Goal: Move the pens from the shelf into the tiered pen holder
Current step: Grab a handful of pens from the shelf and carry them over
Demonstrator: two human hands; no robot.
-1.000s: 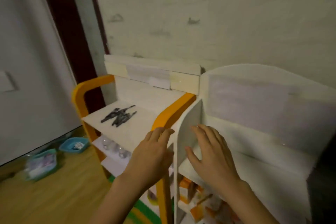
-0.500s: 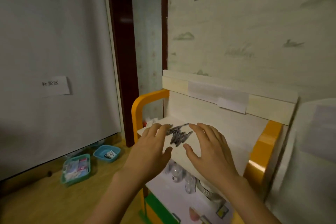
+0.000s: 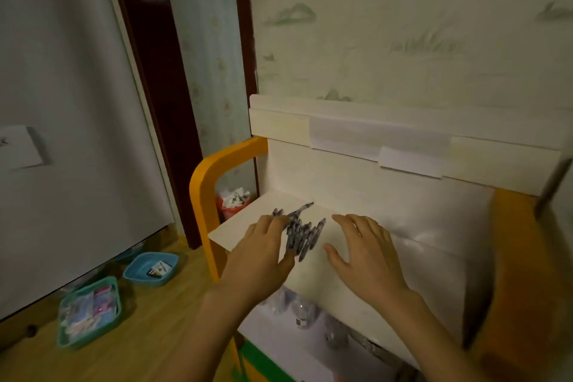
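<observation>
Both hands are spread flat at centre frame: the left hand (image 3: 263,253) is touching the pile of pens (image 3: 302,231), the right hand (image 3: 367,250) is held just beside it. Nothing's been gripped yet, so basically all pens are left on the white shelf (image 3: 403,257). No tiered pen holder can be seen.

Both hands (image 3: 313,253) forward, fingers spread
</observation>
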